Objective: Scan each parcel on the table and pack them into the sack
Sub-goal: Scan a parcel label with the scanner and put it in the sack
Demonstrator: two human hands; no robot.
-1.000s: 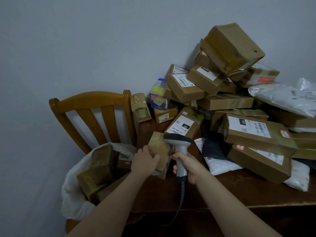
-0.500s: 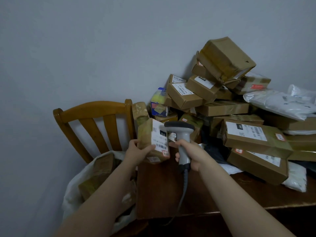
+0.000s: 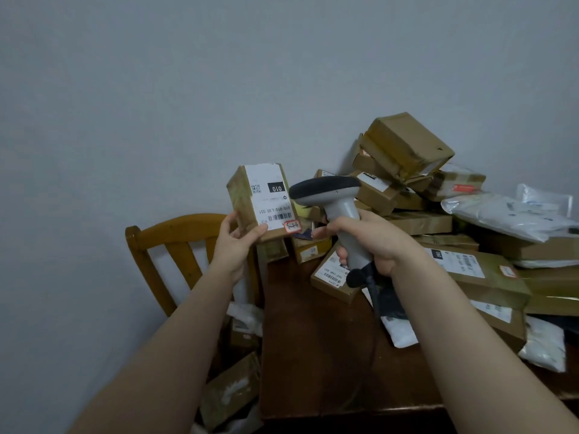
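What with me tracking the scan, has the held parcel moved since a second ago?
Yes. The parcel in the left hand rose from below the chair rail to above it.

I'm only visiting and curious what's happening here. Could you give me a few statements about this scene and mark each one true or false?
1. The left hand holds a small brown cardboard parcel with a white label. True.
2. The right hand is empty. False: it grips a grey handheld scanner.
3. The held parcel lies flat on the dark wooden table. False: it is held up in the air, label towards the camera.
4. A heap of brown boxes and white plastic mailers covers the table's right side. True.
5. The wooden chair stands right of the table. False: it is on the left.
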